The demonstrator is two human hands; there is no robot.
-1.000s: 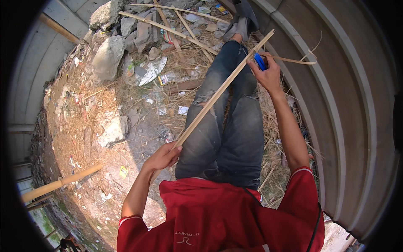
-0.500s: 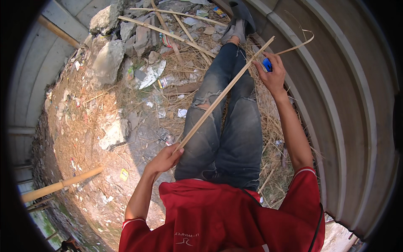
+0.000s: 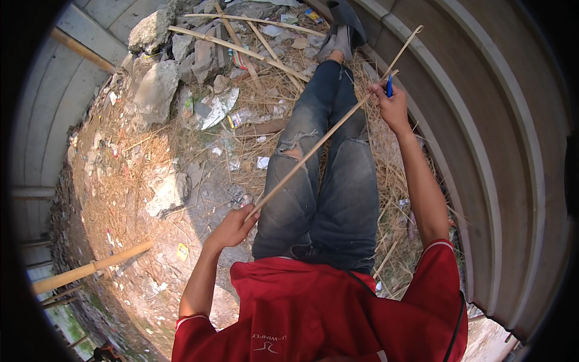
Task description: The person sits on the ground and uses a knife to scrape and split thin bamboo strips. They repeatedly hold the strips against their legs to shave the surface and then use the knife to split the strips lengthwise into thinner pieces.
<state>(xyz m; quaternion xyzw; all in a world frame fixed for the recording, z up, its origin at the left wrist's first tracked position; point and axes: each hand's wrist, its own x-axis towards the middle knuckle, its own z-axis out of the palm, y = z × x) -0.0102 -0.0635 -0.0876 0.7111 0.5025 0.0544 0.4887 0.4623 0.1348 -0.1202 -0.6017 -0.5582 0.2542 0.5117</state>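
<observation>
A long, pale bamboo strip (image 3: pixel 309 156) slants across my outstretched legs, rising from lower left to upper right. Its near end sits pinched between the thumb and fingers of my left hand (image 3: pixel 231 228), beside my thigh. Farther up, my right hand (image 3: pixel 394 108) is closed around the strip near my shins and also holds a small blue-handled tool (image 3: pixel 389 86). The tool's working end is hidden, so its exact kind is unclear. Past the right hand, the strip continues to a thin, slightly curled tip. A small pale curl shows next to the blue handle.
Corrugated metal sheeting (image 3: pixel 482 145) rises close on my right. Several bamboo strips (image 3: pixel 241 49) lie beyond, by large broken rocks (image 3: pixel 155 90). Straw, litter and a pale stone (image 3: pixel 169 194) cover the ground at left. A bamboo pole (image 3: pixel 93 265) juts in from the left.
My right hand has closed onto the strip and turned the blue tool upright. The strip has rolled narrow side up, and its far end reaches higher and farther right. My left hand stays nearly still.
</observation>
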